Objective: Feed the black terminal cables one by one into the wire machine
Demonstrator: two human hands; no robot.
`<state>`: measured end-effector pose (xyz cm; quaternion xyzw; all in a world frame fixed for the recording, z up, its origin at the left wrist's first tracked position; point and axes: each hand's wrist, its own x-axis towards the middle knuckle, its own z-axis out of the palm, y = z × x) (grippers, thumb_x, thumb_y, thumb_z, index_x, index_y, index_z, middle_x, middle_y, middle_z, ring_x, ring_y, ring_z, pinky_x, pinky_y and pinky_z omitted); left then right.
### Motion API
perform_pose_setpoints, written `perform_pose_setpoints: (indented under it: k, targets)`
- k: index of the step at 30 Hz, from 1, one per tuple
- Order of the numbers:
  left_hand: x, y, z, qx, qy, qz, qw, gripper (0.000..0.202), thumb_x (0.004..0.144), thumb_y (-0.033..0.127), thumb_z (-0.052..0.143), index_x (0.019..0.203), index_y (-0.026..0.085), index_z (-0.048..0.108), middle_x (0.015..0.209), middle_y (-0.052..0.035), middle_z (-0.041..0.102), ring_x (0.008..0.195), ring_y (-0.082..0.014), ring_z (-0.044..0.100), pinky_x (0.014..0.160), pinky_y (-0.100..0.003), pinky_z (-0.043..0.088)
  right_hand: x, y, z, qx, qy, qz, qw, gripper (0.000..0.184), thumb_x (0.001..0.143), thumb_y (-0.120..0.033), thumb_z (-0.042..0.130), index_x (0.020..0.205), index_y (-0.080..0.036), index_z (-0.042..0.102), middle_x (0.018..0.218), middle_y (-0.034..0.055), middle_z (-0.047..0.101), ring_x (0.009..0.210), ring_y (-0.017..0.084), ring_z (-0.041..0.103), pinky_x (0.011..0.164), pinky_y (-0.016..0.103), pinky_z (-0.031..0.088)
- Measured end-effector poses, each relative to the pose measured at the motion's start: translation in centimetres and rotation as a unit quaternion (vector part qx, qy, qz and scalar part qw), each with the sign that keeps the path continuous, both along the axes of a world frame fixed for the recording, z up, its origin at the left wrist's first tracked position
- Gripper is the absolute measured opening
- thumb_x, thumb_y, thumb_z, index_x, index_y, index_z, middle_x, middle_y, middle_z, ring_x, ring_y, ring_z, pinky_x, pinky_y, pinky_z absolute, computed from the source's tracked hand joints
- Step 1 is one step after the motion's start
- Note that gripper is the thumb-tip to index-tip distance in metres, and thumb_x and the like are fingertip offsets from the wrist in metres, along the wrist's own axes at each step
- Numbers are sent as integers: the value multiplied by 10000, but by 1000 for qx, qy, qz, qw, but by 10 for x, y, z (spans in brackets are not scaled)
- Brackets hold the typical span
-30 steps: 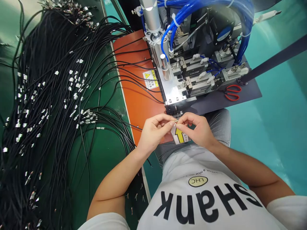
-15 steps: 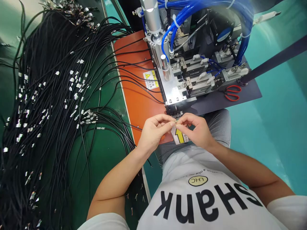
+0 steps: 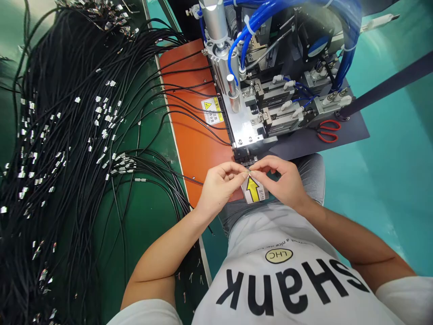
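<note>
My left hand (image 3: 219, 185) is closed in a pinch at the front edge of the orange plate (image 3: 189, 149). A black cable (image 3: 194, 179) runs under this hand, and thin pale wire ends (image 3: 249, 173) show at its fingertips. Fingertip to fingertip with it, my right hand (image 3: 280, 180) pinches the same wire ends. The fingers cover most of the wires. Just below the fingertips is a white label with a yellow arrow (image 3: 252, 189). Close above both hands stands the metal front of a machine (image 3: 248, 135).
Several black cables (image 3: 189, 92) run across the orange plate into the machine. A large heap of black cables (image 3: 67, 135) with silvery ends covers the green table (image 3: 145, 253). Red-handled scissors (image 3: 328, 131) lie on the machine's dark base, below blue hoses (image 3: 270, 18).
My right fingers have shifted slightly and press closer to the left fingertips over the wire ends. The view has moved slightly; the cables and machine are otherwise unchanged.
</note>
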<state>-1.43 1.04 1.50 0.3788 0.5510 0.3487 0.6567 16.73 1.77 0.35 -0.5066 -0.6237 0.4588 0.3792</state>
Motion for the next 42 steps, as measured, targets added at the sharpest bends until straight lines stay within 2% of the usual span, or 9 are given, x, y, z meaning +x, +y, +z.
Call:
perform_pose_setpoints:
  k: [4, 11, 19, 33, 42]
  targets:
    - [0, 1, 0, -2, 8, -2, 1000, 208, 773, 327, 775, 835, 144, 697, 688, 3, 657, 534, -61, 506, 520, -194, 415, -2, -1, 0, 5, -8, -12, 1000, 76, 857, -236, 680, 789, -222, 710, 766, 9, 686, 697, 152, 583, 650, 303, 456]
    - [0, 1, -1, -8, 6, -10, 1000, 200, 801, 337, 749, 846, 154, 681, 643, 22, 609, 529, -62, 486, 520, -198, 394, 1, -1, -6, -79, 26, 22, 996, 93, 841, -299, 709, 870, -211, 712, 810, 14, 703, 718, 149, 592, 675, 296, 469]
    - [0, 0, 0, -8, -2, -21, 1000, 160, 837, 313, 709, 847, 165, 648, 627, 41, 534, 551, -58, 433, 528, -189, 355, -2, -2, -6, -56, 30, 6, 998, 51, 827, -248, 703, 847, -201, 697, 743, -2, 657, 661, 127, 550, 656, 283, 464]
    - [1, 1, 0, -11, 10, -17, 1000, 197, 814, 342, 731, 836, 167, 645, 600, 41, 537, 525, -65, 436, 501, -193, 358, -4, 0, -9, -138, 88, 6, 987, 104, 799, -286, 733, 799, -186, 705, 737, 9, 679, 659, 130, 577, 613, 268, 463]
    - [2, 1, 1, -9, 13, -17, 1000, 195, 818, 339, 729, 831, 164, 644, 611, 35, 561, 521, -61, 455, 491, -183, 371, -3, -1, -10, -148, 98, -2, 984, 162, 774, -341, 778, 805, -189, 728, 741, 14, 694, 670, 139, 599, 605, 269, 462]
